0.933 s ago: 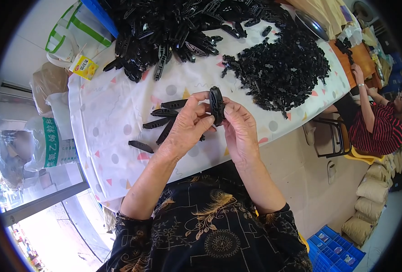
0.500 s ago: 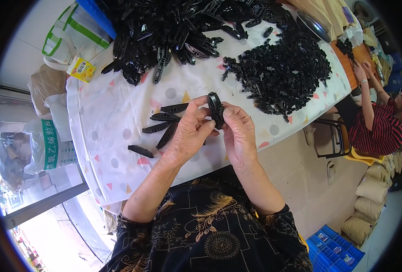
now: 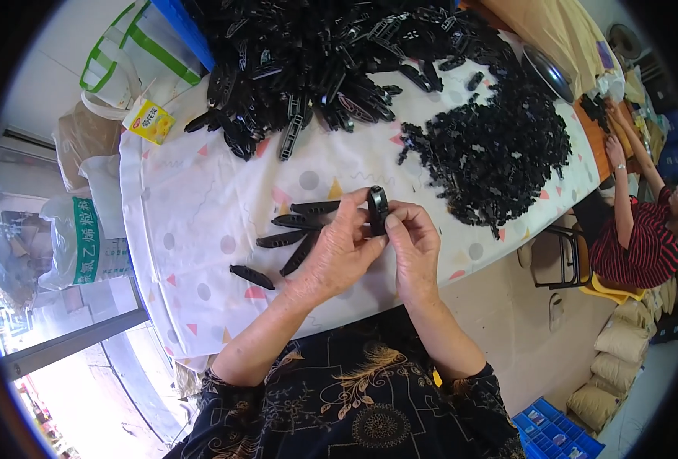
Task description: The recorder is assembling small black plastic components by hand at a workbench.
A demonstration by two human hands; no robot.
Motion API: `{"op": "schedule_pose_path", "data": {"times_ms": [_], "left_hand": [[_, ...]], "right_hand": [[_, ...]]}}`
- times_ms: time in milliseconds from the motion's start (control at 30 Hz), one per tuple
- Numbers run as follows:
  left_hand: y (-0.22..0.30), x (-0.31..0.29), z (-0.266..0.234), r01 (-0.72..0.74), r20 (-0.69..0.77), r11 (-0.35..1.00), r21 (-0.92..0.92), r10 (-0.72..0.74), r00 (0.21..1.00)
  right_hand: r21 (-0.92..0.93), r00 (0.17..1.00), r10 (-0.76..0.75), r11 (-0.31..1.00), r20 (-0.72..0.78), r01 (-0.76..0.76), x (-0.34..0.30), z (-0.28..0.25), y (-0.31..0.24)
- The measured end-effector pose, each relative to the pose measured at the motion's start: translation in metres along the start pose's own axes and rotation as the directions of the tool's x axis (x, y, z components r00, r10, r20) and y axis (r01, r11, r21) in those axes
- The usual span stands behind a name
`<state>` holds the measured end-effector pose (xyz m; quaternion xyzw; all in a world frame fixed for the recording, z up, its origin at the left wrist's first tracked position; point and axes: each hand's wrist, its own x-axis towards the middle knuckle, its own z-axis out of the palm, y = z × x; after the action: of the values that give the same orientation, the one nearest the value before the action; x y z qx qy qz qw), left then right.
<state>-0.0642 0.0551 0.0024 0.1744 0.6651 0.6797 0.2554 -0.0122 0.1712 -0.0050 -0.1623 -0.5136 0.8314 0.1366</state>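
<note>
Between my two hands, above the cloth, is a long narrow black plastic part (image 3: 378, 206), held nearly upright. My left hand (image 3: 339, 249) pinches it from the left with thumb and forefinger. Thumb and fingers of my right hand (image 3: 414, 243) close on its right side, near the lower end. Whether a smaller piece sits between the fingertips is hidden. To the left of my left hand, several similar long black parts (image 3: 281, 239) lie in a loose group, partly covered by that hand. A single black part (image 3: 252, 276) rests apart, nearer to me.
A big heap of long black parts (image 3: 293, 69) covers the table's far side. Right of it spreads a pile of small black pieces (image 3: 500, 145). A yellow drink carton (image 3: 149, 122) stands at the left edge of the patterned tablecloth (image 3: 201, 229). Another person (image 3: 636, 229) works at the far right.
The view has shifted, so the table sits a little lower and to the right. Both hands still grip the black part, which now stands more upright.
</note>
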Motion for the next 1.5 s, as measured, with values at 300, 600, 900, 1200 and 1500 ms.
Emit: {"op": "schedule_pose_path", "data": {"times_ms": [300, 600, 900, 1200, 1500], "left_hand": [[-0.017, 0.006, -0.006, 0.007, -0.038, 0.995, -0.100, -0.011, 0.999], [-0.004, 0.019, -0.026, -0.009, 0.011, 1.000, 0.008, 0.009, 1.000], [0.039, 0.018, -0.084, -0.122, 0.198, 0.790, 0.601, 0.000, 0.980], [0.041, 0.055, -0.125, -0.147, 0.099, 0.307, 0.940, 0.168, 0.981], [0.009, 0.084, -0.119, -0.066, -0.062, 0.394, 0.917, 0.304, 0.951]], "right_hand": [[-0.077, 0.972, 0.131, 0.990, 0.197, -0.118, 0.020, -0.002, 0.000], [-0.184, 0.957, 0.140, 0.978, 0.255, -0.095, 0.038, 0.008, 0.001], [-0.743, 0.948, 0.013, 0.625, 0.319, 0.241, 0.069, -0.010, -0.031], [-0.865, 0.880, -0.141, -0.309, 0.454, 0.396, 0.118, -0.022, -0.018], [-0.587, 0.993, -0.043, 0.804, 0.106, 0.097, 0.098, -0.039, -0.026]]}}
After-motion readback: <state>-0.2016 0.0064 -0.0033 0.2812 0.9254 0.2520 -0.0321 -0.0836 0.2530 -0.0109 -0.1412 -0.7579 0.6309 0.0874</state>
